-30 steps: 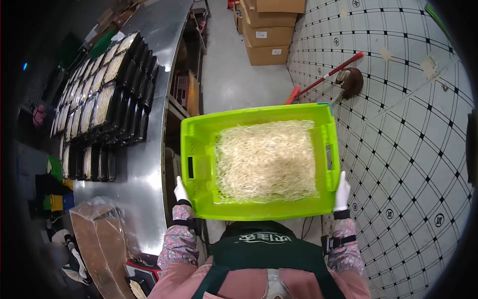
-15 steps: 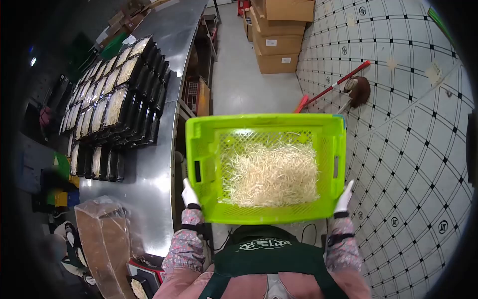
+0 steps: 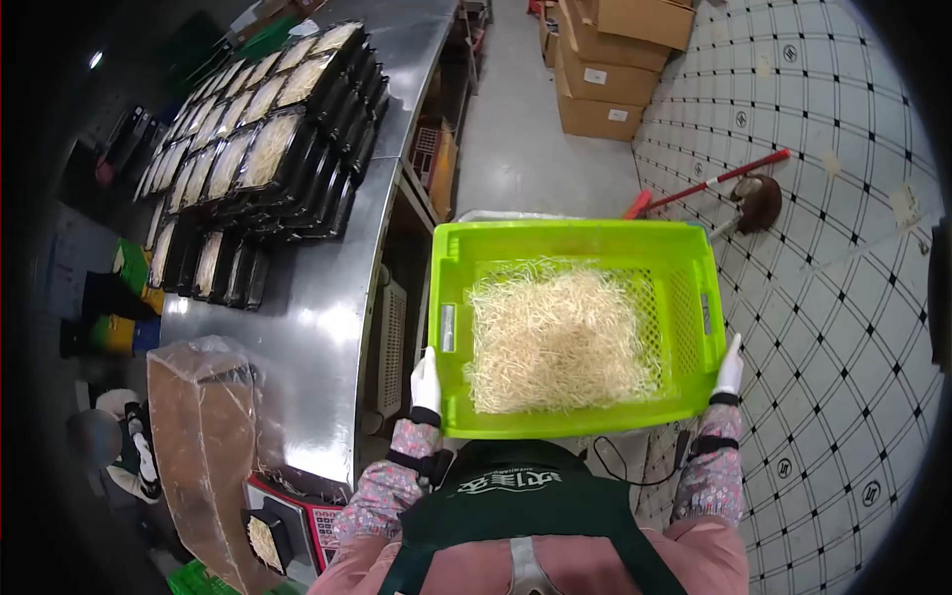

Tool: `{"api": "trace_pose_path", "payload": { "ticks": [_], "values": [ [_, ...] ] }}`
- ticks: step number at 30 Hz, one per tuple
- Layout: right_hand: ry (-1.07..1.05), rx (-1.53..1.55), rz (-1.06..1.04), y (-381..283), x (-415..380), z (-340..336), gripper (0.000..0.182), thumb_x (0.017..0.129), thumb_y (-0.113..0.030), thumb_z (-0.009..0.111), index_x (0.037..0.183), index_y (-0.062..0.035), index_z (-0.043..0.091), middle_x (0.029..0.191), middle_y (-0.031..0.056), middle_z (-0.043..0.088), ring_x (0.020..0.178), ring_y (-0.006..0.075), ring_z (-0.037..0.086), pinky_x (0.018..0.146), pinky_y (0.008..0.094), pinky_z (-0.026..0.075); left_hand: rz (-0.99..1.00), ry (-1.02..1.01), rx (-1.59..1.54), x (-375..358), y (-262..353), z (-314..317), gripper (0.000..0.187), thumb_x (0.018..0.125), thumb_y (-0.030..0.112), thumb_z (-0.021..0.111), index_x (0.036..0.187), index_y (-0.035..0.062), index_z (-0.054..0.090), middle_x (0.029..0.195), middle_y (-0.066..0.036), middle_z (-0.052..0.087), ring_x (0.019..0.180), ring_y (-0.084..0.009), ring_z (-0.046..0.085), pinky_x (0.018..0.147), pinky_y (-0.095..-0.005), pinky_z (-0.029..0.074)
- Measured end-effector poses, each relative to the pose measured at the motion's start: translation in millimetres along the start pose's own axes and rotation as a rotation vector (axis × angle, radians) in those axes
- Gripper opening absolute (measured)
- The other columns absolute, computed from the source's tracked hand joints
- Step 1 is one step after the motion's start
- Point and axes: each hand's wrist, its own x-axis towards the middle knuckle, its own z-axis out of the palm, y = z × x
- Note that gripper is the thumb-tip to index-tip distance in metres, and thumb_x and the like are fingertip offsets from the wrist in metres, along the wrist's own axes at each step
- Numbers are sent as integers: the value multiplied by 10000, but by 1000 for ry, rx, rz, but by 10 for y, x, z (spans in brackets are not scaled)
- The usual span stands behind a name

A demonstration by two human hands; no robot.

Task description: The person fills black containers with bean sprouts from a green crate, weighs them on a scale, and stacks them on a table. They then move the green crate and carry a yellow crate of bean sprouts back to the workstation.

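Observation:
A bright green plastic crate (image 3: 575, 233) is held in front of my body, with a heap of thin pale strands like bean sprouts (image 3: 555, 342) inside it. The heap covers the left and middle of the crate's floor; some perforated floor shows at the right. My left hand (image 3: 424, 385), in a white glove, grips the crate's left side near the front corner. On the opposite side, my right hand (image 3: 730, 370), also gloved in white, is closed on the right wall. The crate hides parts of both hands.
Stacked black trays (image 3: 268, 149) of pale strands stand on the steel table (image 3: 312, 337) at left. A plastic-lined box (image 3: 203, 446) and a scale (image 3: 322, 531) bearing one tray are nearer. Cardboard boxes (image 3: 610, 84) and a red-handled tool (image 3: 719, 180) lie ahead. A person (image 3: 129, 446) is at left.
The crate has shifted right in view, along with the surroundings. Inside it, the strands now lie more to the left. Both hands keep their hold, and more of the scale shows.

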Motion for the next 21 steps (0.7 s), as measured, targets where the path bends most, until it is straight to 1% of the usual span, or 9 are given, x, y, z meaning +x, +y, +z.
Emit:
{"api": "trace_pose_path", "payload": {
  "ticks": [2,4,8,10,11,13,16,17,21],
  "values": [
    [-22,34,-6,364,-9,44,726,907,-624,367,876,33,673,775,90,674,692,172,641,674,296,491,-197,-101,-229,-69,314,-240,496,960,438,446,829,6,652,728,-34,626,641,-106,544,613,-250,441],
    [53,-204,26,759,-102,253,714,910,-617,374,886,32,670,792,89,672,704,153,621,684,274,469,-162,-80,-117,165,69,-570,518,958,432,450,962,-45,652,832,-76,672,739,-134,610,683,-275,475],
    [-100,-110,105,1310,-149,558,703,922,-597,373,916,45,658,837,101,666,755,156,602,722,278,449,-68,38,25,348,-202,-805,520,944,431,482,1045,-57,629,934,-116,674,847,-156,607,788,-291,464],
    [-77,-209,-104,1480,-205,748,691,934,-577,366,949,56,644,884,121,661,833,189,599,778,300,440,1,102,268,330,-329,-816,525,923,434,506,1148,-34,588,1086,-167,644,1015,-252,601,910,-331,438],
    [-159,-235,-104,1683,-158,765,669,941,-555,363,1025,59,614,978,154,647,908,247,593,835,331,428,-55,89,322,449,-644,-846,550,911,447,512,1205,-17,551,1144,-191,609,1089,-285,561,950,-345,414],
    [-163,-368,-141,1818,-214,792,648,943,-545,366,1067,48,595,1008,165,637,936,262,586,852,336,425,-86,51,402,490,-917,-899,643,880,469,528,1341,31,434,1294,-233,497,1222,-341,461,1025,-373,355],
    [-174,-459,-221,2013,-62,741,568,941,-498,406,1161,10,536,1109,203,595,1051,331,549,925,374,401,2,39,510,285,-574,-952,624,862,379,574,1354,30,413,1343,-221,450,1248,-327,433,1049,-374,332],
    [-106,-711,-315,1735,-244,745,542,935,-472,437,1178,2,535,1156,207,567,1103,346,515,962,394,384,113,60,519,236,-444,-999,605,854,329,599,1351,36,420,1331,-214,464,1252,-322,429,1056,-370,325],
    [60,-821,-496,1571,-212,766,542,907,-417,525,1232,15,513,1251,232,513,1172,358,472,1001,406,375,207,60,252,87,-243,-1188,414,880,245,587,1239,45,539,1239,-170,557,1161,-280,526,993,-358,405]
  ]
}}
